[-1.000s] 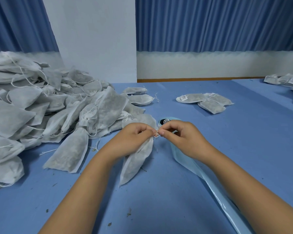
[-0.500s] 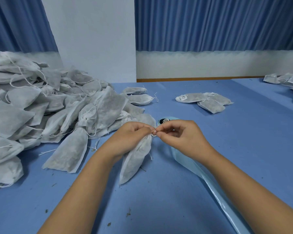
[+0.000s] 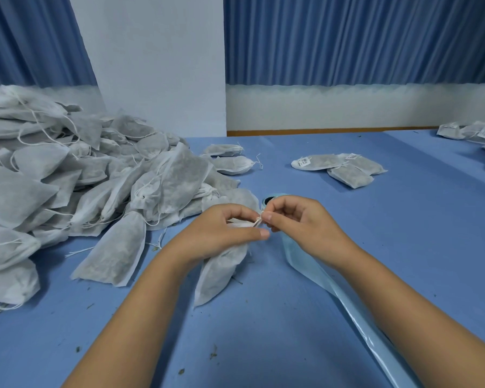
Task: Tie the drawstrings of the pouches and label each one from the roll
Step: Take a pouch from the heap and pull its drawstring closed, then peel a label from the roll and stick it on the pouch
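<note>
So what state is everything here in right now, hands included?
White fabric pouch in hand: held by gathered neck, no label visible.
White drawstring: pinched between both hands, knot unclear.
Left hand: pinching the pouch's neck.
Right hand: pinching the drawstring.
Big heap of white pouches: piled, strings trailing, no labels visible.
Three grey-white pouches at the back: lying flat, two labels visible.
Pale blue label roll: partly unwound, strip trailing towards the person.
</note>
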The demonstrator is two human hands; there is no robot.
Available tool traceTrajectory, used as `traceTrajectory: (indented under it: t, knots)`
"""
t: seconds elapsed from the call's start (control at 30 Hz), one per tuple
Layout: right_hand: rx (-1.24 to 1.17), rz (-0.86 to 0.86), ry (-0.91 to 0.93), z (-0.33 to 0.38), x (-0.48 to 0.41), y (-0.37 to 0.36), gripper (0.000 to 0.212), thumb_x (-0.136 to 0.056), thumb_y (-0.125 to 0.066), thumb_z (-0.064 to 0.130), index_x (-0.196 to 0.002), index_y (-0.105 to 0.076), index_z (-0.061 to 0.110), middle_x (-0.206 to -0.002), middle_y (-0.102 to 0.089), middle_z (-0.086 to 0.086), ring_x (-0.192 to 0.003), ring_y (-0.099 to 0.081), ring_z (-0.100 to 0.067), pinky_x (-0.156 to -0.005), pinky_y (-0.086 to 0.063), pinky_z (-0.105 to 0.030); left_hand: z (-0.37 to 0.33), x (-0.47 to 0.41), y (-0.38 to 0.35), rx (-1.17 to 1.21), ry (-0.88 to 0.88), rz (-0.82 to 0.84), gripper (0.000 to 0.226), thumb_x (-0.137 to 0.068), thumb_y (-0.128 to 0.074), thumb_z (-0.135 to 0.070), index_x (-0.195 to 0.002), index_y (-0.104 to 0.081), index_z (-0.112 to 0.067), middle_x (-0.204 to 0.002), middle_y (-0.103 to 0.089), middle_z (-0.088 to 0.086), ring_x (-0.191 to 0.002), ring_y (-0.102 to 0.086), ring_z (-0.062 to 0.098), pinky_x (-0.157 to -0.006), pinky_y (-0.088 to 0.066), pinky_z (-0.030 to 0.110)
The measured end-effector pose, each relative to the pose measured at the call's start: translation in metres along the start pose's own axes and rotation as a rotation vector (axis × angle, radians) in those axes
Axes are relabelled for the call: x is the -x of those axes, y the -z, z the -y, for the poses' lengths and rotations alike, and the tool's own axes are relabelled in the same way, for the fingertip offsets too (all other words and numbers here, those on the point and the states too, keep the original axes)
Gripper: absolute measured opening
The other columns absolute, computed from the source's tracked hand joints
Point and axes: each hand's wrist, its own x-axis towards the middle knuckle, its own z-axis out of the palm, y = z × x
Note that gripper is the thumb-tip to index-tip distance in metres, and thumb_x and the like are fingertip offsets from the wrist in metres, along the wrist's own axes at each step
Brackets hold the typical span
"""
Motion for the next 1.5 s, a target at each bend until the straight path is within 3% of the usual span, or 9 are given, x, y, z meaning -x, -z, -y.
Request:
traceTrajectory:
  t: [0.2, 0.67, 0.77, 0.87, 1.03, 1.17, 1.33, 1.43, 1.5]
  knots:
    - [-0.132, -0.077, -0.103, 0.0, -0.002, 0.0, 0.011, -0.094, -0.057, 0.007, -0.086, -0.063, 0.008, -0.077, -0.064, 0.001, -0.075, -0.06, -0.008, -0.068, -0.05, -0.019, 0.001, -0.002, -0.003, -0.024, -0.038, -0.045, 0.01, -0.087, -0.072, -0.031, -0.08, -0.078, -0.027, -0.088, -0.073, 0.009, -0.08, -0.059, 0.011, -0.08, -0.043, 0.026]
    - [-0.272, -0.206, -0.25, 0.0, -0.006, 0.005, 0.017, -0.098, -0.053, 0.014, -0.085, -0.064, 0.01, -0.077, -0.062, 0.001, -0.066, -0.058, -0.005, -0.055, -0.047, -0.018, -0.001, -0.003, -0.008, 0.0, -0.096, -0.055, 0.026, -0.096, -0.06, -0.026, -0.078, -0.078, -0.031, -0.077, -0.075, -0.004, -0.082, -0.054, 0.026, -0.078, -0.041, 0.037]
    - [-0.33, -0.204, -0.201, 0.003, -0.008, 0.007, 0.019, -0.099, -0.05, 0.012, -0.085, -0.062, 0.008, -0.073, -0.061, 0.001, -0.065, -0.057, -0.006, -0.056, -0.048, -0.018, 0.0, -0.002, -0.002, 0.035, -0.063, -0.04, 0.016, -0.088, -0.071, -0.039, -0.091, -0.076, -0.024, -0.09, -0.077, -0.004, -0.092, -0.068, 0.019, -0.093, -0.049, 0.034]
    - [-0.363, -0.236, -0.149, 0.006, -0.007, 0.008, 0.019, -0.099, -0.051, 0.011, -0.084, -0.063, 0.01, -0.072, -0.061, 0.0, -0.065, -0.057, -0.007, -0.057, -0.048, -0.018, 0.005, -0.002, 0.007, 0.034, 0.0, -0.031, 0.048, -0.062, -0.08, -0.059, -0.093, -0.073, -0.023, -0.094, -0.075, 0.0, -0.09, -0.07, 0.013, -0.091, -0.051, 0.033]
    - [-0.259, -0.243, -0.007, 0.007, -0.003, 0.004, 0.013, -0.097, -0.054, 0.009, -0.087, -0.061, 0.013, -0.077, -0.063, 0.009, -0.069, -0.058, -0.005, -0.058, -0.047, -0.017, 0.011, -0.008, 0.008, -0.004, -0.076, -0.303, 0.039, -0.086, -0.071, -0.044, -0.063, -0.063, -0.014, -0.054, -0.049, -0.015, -0.051, -0.041, 0.002, -0.052, -0.033, 0.012]
    - [-0.049, -0.126, 0.132, 0.01, 0.002, -0.002, 0.012, -0.094, -0.059, 0.009, -0.086, -0.06, 0.018, -0.083, -0.059, 0.009, -0.077, -0.054, -0.006, -0.069, -0.046, -0.018, 0.01, -0.011, 0.003, 0.002, -0.143, -0.457, 0.058, -0.093, -0.065, -0.04, -0.052, -0.034, -0.012, -0.051, -0.025, -0.009, -0.05, -0.025, 0.009, -0.049, -0.021, 0.024]
    - [0.149, 0.07, 0.14, 0.003, 0.006, -0.013, 0.011, -0.092, -0.062, 0.011, -0.088, -0.063, 0.021, -0.115, -0.055, 0.011, -0.126, -0.044, 0.0, -0.089, -0.047, -0.017, 0.005, -0.012, -0.004, 0.188, -0.146, -0.56, 0.059, -0.094, -0.063, -0.041, -0.05, -0.029, -0.023, -0.05, -0.025, -0.008, -0.05, -0.024, 0.01, -0.049, -0.022, 0.027]
    - [0.242, 0.117, 0.173, -0.002, 0.006, -0.015, 0.003, -0.094, -0.06, 0.014, -0.092, -0.061, 0.016, -0.095, -0.058, 0.017, -0.105, -0.053, -0.005, -0.089, -0.046, -0.024, 0.001, -0.012, -0.012, 0.32, -0.127, -0.581, 0.056, -0.095, -0.062, -0.04, -0.054, -0.03, -0.018, -0.053, -0.024, -0.004, -0.052, -0.023, 0.012, -0.05, -0.021, 0.029]
    - [0.257, 0.119, 0.174, -0.003, 0.006, -0.015, 0.005, -0.094, -0.06, 0.014, -0.091, -0.06, 0.018, -0.086, -0.057, 0.023, -0.086, -0.053, 0.0, -0.08, -0.041, -0.015, -0.001, -0.012, -0.014, 0.361, -0.104, -0.56, 0.057, -0.095, -0.062, -0.041, -0.056, -0.032, -0.012, -0.056, -0.025, -0.002, -0.053, -0.024, 0.013, -0.051, -0.022, 0.029]
